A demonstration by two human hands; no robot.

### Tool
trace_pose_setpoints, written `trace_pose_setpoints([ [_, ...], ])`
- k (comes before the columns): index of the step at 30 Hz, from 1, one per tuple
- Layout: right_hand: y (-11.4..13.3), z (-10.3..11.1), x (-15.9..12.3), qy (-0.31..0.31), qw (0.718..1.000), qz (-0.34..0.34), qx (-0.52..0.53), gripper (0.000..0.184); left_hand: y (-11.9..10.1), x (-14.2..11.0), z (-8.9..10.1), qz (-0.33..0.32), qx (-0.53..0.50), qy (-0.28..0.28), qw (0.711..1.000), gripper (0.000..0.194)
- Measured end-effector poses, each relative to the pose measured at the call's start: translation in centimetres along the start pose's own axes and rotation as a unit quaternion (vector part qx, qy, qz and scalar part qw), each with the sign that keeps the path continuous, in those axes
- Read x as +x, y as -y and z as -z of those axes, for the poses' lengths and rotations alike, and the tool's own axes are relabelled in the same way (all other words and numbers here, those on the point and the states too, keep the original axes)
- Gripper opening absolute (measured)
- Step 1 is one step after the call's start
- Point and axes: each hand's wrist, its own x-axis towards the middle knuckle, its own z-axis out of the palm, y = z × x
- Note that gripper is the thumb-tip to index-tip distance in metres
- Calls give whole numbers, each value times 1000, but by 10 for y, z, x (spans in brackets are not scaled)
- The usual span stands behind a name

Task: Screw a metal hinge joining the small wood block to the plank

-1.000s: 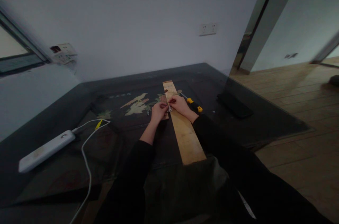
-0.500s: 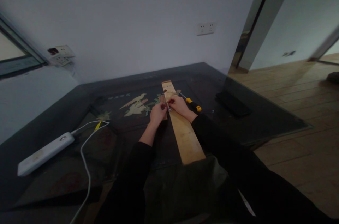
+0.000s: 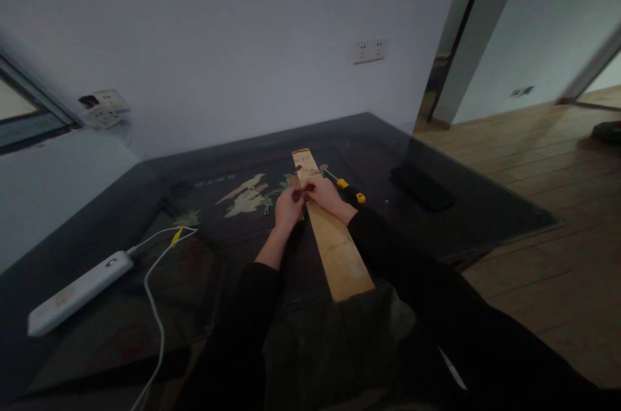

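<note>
Bringing both hands together over the wooden strip, the person works at a small metal piece, which sits at the strip's left edge, about halfway along it. Fingertips of the left hand and right hand are drawn together and almost meet; I cannot tell whether either is clamped on the metal piece, since the fingers cover most of the spot. Compared with a second ago, less of that metal shows below the fingers, and the whole scene sits a little further left in view as the camera turns slightly. The strip keeps its place on the dark table, running from the far middle to the near edge by the person's lap. Just right of the right hand, the screwdriver with its yellow and black handle lies as it did, and left of the left hand the small metal parts also stay put. Further right lies a flat black object; at near left, a white power strip with its pale cable remains unmoved
</note>
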Motion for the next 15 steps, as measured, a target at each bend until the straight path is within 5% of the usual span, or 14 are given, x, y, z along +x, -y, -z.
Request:
trace_pose_setpoints([
  [15,2,6,-1,16,1000,7,9,19,0,2,-7,31,-56,-16,998,21],
])
